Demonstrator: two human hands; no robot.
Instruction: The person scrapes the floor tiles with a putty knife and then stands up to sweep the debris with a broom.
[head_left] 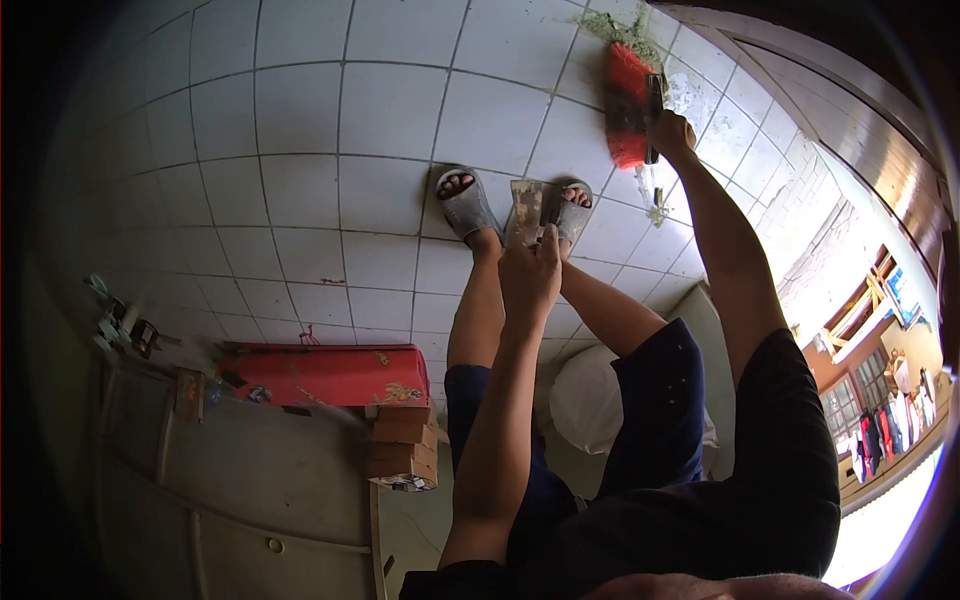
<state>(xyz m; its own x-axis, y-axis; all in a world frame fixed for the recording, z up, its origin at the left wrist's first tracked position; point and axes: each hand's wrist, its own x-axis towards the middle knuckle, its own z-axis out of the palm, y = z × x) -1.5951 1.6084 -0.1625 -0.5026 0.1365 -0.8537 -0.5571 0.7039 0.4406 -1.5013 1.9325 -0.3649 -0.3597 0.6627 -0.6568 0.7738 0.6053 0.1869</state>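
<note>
My left hand (530, 262) is closed round the handle of a scraper (527, 205), whose flat, stained blade points away from me above the floor between my sandalled feet. Farther out on the right, my right hand (672, 135) grips a red-bristled brush (628, 105) by its dark back. The bristles rest against the white tiles. Greenish-grey debris (625, 30) lies just beyond the brush, and a whitish smear marks the tiles beside it.
A red box-like object (325, 373) stands at the lower left next to stacked cardboard boxes (403, 445). A white rounded sack (588, 400) is by my legs. Clothes (885, 435) hang at the far right.
</note>
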